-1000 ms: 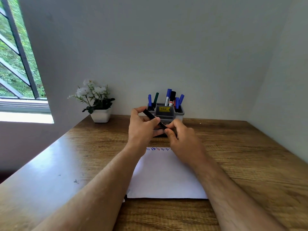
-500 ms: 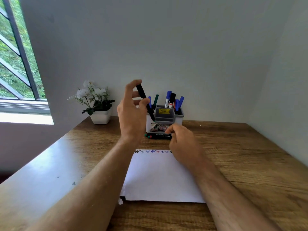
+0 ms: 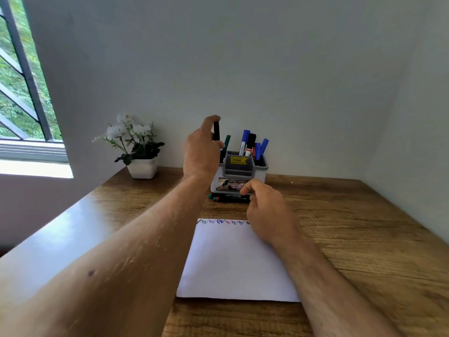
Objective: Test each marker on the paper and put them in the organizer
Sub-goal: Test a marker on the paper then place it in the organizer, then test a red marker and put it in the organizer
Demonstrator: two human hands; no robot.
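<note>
My left hand (image 3: pixel 201 152) holds a black marker (image 3: pixel 216 130) upright between thumb and fingers, just above the left compartment of the grey and white organizer (image 3: pixel 259 177). Several blue, black and green markers stand in the organizer. My right hand (image 3: pixel 266 205) hovers low in front of the organizer, its fingertips pinching at the loose markers (image 3: pixel 229 197) that lie on the table against the organizer's base. The white paper (image 3: pixel 233 263) lies in front of me, with a row of small coloured test marks along its far edge.
A white pot of white flowers (image 3: pixel 139 152) stands at the back left of the wooden table (image 3: pixel 352 239). A wall closes the back and right sides. A barred window (image 3: pixel 21 93) is on the left.
My left hand lifted the black marker away from my right hand, turned it upright and brought it over the organizer's left side. My right hand dropped toward the markers lying at the organizer's base.
</note>
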